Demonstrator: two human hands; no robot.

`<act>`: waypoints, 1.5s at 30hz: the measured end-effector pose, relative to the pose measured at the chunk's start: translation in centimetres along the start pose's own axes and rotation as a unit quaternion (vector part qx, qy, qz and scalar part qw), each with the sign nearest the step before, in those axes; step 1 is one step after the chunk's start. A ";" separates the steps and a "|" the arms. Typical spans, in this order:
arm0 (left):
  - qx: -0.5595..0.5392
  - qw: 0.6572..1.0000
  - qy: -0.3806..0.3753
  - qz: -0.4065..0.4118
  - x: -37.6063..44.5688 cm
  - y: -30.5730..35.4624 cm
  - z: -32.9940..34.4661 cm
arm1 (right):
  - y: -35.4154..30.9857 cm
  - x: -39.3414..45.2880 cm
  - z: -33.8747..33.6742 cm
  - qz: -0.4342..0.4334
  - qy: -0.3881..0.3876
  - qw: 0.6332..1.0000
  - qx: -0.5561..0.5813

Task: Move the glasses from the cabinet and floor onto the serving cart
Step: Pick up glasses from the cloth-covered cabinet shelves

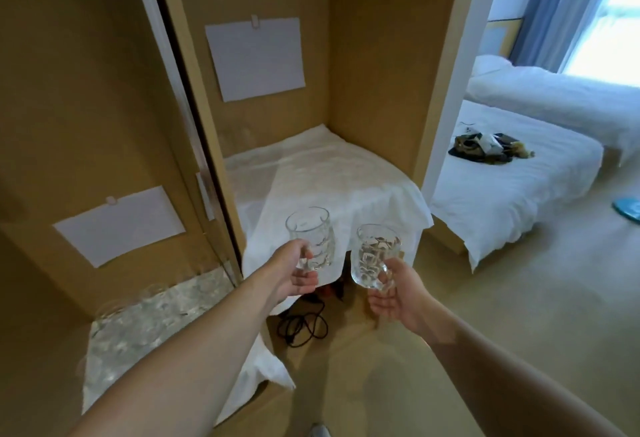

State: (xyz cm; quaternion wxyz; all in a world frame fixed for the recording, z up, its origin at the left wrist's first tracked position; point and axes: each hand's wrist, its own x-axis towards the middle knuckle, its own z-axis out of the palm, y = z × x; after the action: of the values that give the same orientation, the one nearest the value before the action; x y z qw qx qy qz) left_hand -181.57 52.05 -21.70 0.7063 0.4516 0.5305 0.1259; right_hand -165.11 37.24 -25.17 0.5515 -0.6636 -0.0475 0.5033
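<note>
My left hand (pixel 294 275) grips a clear patterned glass (pixel 313 239) near its base and holds it upright. My right hand (pixel 398 298) grips a second clear cut glass (pixel 375 254), tilted slightly. Both glasses hang in the air in front of a surface draped in white cloth (pixel 329 177) inside a tan alcove. At the lower left, faint clear glasses (pixel 152 293) stand on another cloth-covered surface (pixel 145 332) in the cabinet. They are blurred.
White paper sheets (pixel 256 57) hang on the tan walls. A black cable (pixel 304 324) lies on the floor under the draped surface. To the right a white bed (pixel 512 187) carries dark items. Beige carpet (pixel 519 298) stretches on the right.
</note>
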 end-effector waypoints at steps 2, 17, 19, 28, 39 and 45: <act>-0.003 1.000 -0.003 0.018 1.4 2.3 0.3 | -2.0 1.7 0.3 -0.015 0.002 1.000 -0.006; -0.140 0.990 0.013 0.030 18.1 14.1 -0.2 | -17.5 15.7 8.0 -0.044 -0.022 0.996 -0.072; -0.166 0.985 0.024 0.035 19.6 14.7 -0.5 | -18.3 17.4 8.8 -0.029 -0.042 0.996 -0.073; -0.226 0.965 0.106 0.081 25.5 17.6 -1.3 | -22.0 25.9 13.0 -0.015 -0.095 0.994 -0.044; -0.194 0.975 0.098 0.050 30.3 22.3 -1.6 | -28.8 36.1 14.6 0.008 -0.235 0.946 -0.224; -0.052 0.991 0.101 0.070 31.1 21.8 -4.6 | -30.8 40.8 12.5 -0.074 -0.194 0.958 -0.200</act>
State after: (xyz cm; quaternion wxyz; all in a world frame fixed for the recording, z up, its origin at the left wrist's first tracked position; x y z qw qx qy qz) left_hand -166.37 87.01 -24.79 0.6608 0.4354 0.5593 0.2470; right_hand -139.06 82.95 -24.83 0.4230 -0.6448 -0.3020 0.5605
